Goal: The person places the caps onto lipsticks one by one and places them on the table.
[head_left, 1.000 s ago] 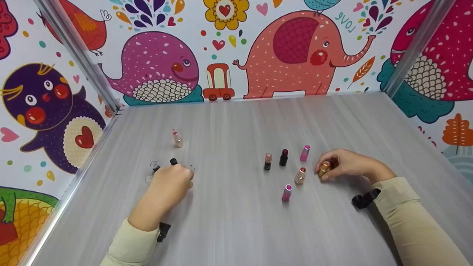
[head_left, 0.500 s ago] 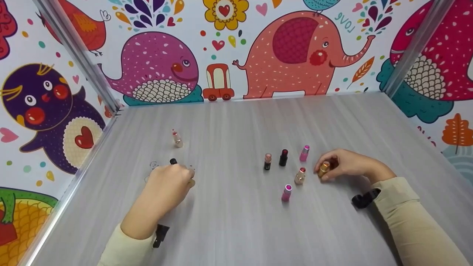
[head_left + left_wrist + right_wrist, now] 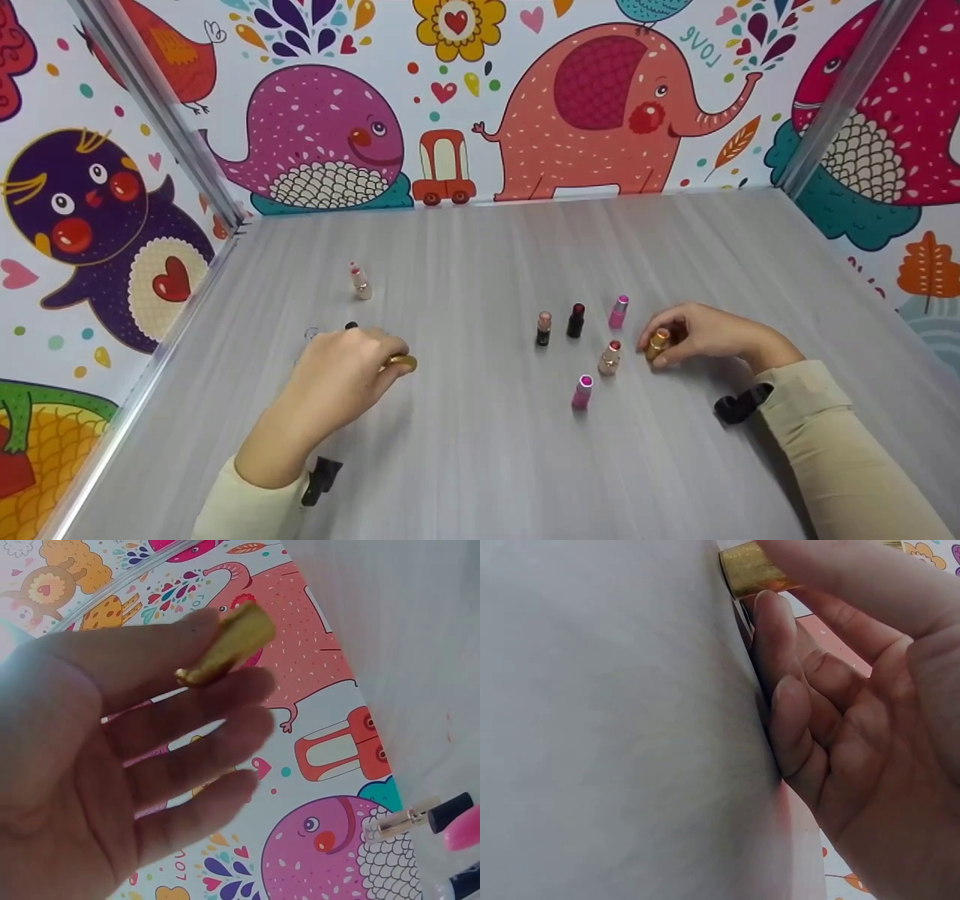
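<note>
My left hand (image 3: 343, 375) pinches a gold lipstick cap (image 3: 232, 645) between thumb and forefinger, above the left part of the table. In the left wrist view its other fingers are spread. My right hand (image 3: 697, 335) grips an uncapped gold lipstick (image 3: 658, 344) that stands upright on the table, its base toward the tabletop in the right wrist view. Left of this hand stand several uncapped lipsticks: a red one in a beige-gold tube (image 3: 610, 359), a pink one (image 3: 619, 311), a magenta one (image 3: 582, 392), a dark red one in black (image 3: 575, 320) and a nude one (image 3: 544, 328).
A pale pink-and-gold clear cap (image 3: 361, 285) stands at the back left. Beyond my left hand, mostly hidden in the head view, are a black cap (image 3: 450, 811), a pink piece (image 3: 466, 829) and a dark one (image 3: 466, 881). Patterned panels (image 3: 450, 97) enclose the grey table (image 3: 465, 465).
My left hand has lifted and turned with the gold cap, which now shows at its fingertips, moving slightly right. My right hand and the standing lipsticks have not moved.
</note>
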The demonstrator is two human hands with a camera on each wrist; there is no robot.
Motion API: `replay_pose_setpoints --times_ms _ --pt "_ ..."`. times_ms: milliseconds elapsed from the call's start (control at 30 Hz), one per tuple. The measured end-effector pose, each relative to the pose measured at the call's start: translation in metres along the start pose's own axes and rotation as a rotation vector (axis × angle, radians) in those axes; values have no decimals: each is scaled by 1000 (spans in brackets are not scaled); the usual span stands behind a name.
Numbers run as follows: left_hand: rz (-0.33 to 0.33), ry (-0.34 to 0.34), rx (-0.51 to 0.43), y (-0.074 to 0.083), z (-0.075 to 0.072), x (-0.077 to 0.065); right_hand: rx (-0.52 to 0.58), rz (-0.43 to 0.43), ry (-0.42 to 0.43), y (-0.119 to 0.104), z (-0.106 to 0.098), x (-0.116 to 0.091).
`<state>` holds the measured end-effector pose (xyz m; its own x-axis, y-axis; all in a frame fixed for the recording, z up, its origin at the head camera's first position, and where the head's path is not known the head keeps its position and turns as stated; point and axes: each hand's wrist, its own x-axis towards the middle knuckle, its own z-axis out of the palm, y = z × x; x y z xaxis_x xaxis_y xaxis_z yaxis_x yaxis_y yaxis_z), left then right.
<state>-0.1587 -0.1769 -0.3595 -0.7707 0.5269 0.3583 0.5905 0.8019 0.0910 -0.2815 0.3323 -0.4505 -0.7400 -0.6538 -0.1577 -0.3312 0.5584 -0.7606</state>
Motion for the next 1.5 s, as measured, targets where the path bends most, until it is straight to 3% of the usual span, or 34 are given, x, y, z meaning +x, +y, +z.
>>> replay_pose_setpoints --times_ms 200,533,867,1133,1500 --pt "-6 90 -18 2 0 3 -6 -3 -2 0 0 1" --pt "88 214 -8 4 4 6 -6 2 5 -1 1 1" --pt "104 219 -15 12 11 8 6 -17 -4 1 0 2" --pt "169 210 -78 25 24 13 13 -42 -6 4 -2 -1" --pt "170 225 -68 22 30 13 4 -41 -4 3 -1 -1"
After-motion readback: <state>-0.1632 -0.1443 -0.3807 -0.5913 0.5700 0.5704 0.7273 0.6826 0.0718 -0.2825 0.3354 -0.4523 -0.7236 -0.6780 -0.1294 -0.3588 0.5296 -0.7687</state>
